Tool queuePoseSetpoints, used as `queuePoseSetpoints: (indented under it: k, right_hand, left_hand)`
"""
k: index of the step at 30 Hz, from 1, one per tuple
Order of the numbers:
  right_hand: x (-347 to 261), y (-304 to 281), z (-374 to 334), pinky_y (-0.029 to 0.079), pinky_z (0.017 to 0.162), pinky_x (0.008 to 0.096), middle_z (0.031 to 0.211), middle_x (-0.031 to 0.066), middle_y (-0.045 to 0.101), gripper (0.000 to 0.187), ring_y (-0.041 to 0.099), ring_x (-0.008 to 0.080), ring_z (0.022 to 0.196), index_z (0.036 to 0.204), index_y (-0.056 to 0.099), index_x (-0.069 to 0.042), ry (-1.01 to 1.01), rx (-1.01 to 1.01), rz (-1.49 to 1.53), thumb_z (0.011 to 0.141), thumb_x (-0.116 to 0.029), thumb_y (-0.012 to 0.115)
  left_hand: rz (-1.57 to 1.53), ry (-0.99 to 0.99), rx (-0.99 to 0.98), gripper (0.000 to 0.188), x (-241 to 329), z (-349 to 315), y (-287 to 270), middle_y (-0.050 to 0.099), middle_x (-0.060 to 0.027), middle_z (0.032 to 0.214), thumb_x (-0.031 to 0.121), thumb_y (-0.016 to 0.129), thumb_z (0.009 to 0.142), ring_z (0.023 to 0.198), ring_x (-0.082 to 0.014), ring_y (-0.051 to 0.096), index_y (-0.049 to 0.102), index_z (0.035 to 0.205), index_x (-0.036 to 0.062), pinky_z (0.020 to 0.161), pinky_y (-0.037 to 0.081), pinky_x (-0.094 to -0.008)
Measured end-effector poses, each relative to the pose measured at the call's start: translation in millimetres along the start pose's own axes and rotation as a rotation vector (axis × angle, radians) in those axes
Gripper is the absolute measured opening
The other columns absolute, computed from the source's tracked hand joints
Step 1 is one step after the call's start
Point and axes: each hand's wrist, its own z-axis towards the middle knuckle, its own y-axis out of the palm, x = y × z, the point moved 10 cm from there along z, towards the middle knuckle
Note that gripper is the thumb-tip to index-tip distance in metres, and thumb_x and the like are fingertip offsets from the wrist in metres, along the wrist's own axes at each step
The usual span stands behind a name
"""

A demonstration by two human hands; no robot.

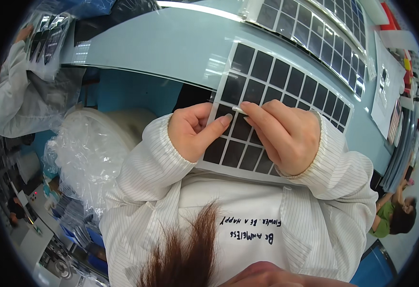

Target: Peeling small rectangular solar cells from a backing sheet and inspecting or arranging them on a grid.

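Observation:
In front of me a white sheet (230, 84) carries rows of dark rectangular pieces; it lies partly on the table and reaches over the near edge toward my body. At its left edge my left hand (193, 131) is closed, thumb lying on top of the sheet and fingers curled at the rim or under it. My right hand (286, 134) is above the middle of the sheet, with thumb and fingers pinched together. Between those fingertips, close to my left thumb, shows a small narrow white piece (238, 110); its exact kind I cannot make out.
More sheets of dark rectangles (310, 31) lie at the far right of the pale table (137, 45). A bin with clear plastic bags (87, 158) stands on the left. Past it, a person's white sleeve (13, 91) shows beside bagged dark pieces (49, 38). Another person (386, 220) is at the right.

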Motion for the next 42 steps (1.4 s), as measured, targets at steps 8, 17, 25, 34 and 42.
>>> queuePoseSetpoints:
  k: [8,17,25,34,42]
  right_hand:
    - [-7,1,4,0.041,0.042,0.0311,0.069,0.0077,0.048,0.04,0.052,0.0189,0.05,0.108,0.061,0.008,-0.023,-0.053,-0.065,0.068,0.005,0.066]
    - [-10,8,10,0.046,0.046,0.0329,0.076,0.0104,0.05,0.047,0.056,0.0213,0.056,0.11,0.057,0.011,0.02,-0.205,-0.076,0.064,0.001,0.061]
    - [1,-20,-25,0.04,0.042,0.0318,0.071,0.0086,0.048,0.043,0.052,0.0193,0.049,0.108,0.059,0.009,0.088,-0.249,-0.156,0.066,0.007,0.063]
    - [25,-46,-79,0.04,0.043,0.0308,0.067,0.0072,0.049,0.033,0.052,0.0183,0.049,0.103,0.063,0.004,0.229,-0.319,-0.333,0.07,0.006,0.068]
    - [44,-71,-121,0.043,0.047,0.0328,0.07,0.0085,0.054,0.027,0.056,0.0225,0.054,0.095,0.066,0.001,0.383,-0.299,-0.473,0.069,0.003,0.068]
  left_hand:
    - [0.016,-0.06,-0.001,0.017,1,0,-1,0.066,-0.0012,0.083,0.009,0.06,0.092,0.074,-0.0036,0.055,0.066,0.102,-0.0036,0.066,0.044,-0.0201]
    - [0.052,0.004,0.038,0.013,1,-1,-2,0.065,0.0007,0.078,0.009,0.061,0.091,0.071,-0.0027,0.053,0.066,0.094,-0.003,0.065,0.043,-0.0193]
    - [0.124,0.066,0.126,0.021,1,-2,-8,0.047,0.0082,0.059,0.019,0.063,0.093,0.054,-0.0012,0.034,0.063,0.081,0.0018,0.049,0.029,-0.0207]
    - [0.141,0.096,0.181,0.021,7,-5,-14,0.043,0.0086,0.06,0.017,0.064,0.092,0.056,-0.0011,0.033,0.063,0.079,0.001,0.051,0.027,-0.0197]
    - [0.139,0.151,0.225,0.017,13,-6,-20,0.053,0.006,0.064,0.014,0.065,0.09,0.059,-0.0017,0.039,0.065,0.083,-0.0011,0.056,0.033,-0.0187]
